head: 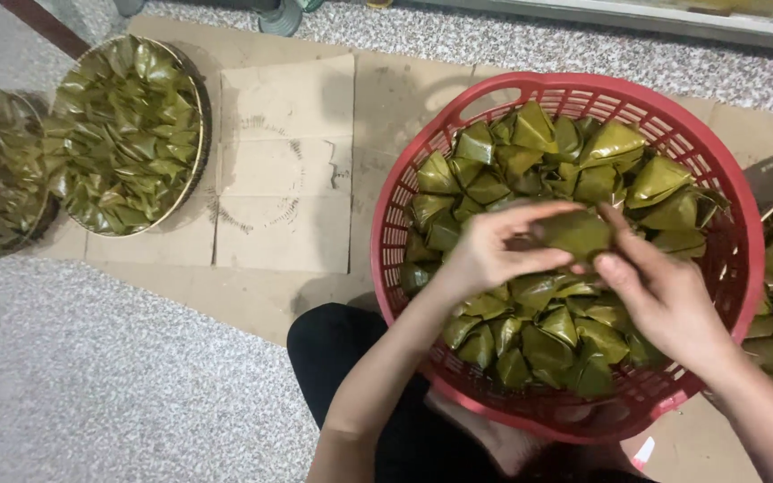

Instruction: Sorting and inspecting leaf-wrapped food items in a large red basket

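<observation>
My left hand [485, 250] and right hand [664, 295] over the red basket [735, 233], fingers of both clamped on one leaf-wrapped parcel [579, 233], held above the heaped green parcels [539, 331], round trays of leaves [127, 134] on cardboard [284, 161] well apart.

We see a glossy, smooth green leaf-wrapped parcel [577, 234], a round red plastic lattice basket [735, 233] with a slight sheen, matt brown creased cardboard sheets [284, 161], a thin-rimmed round metal tray [191, 89], and rough speckled grey stone floor [91, 385].
</observation>
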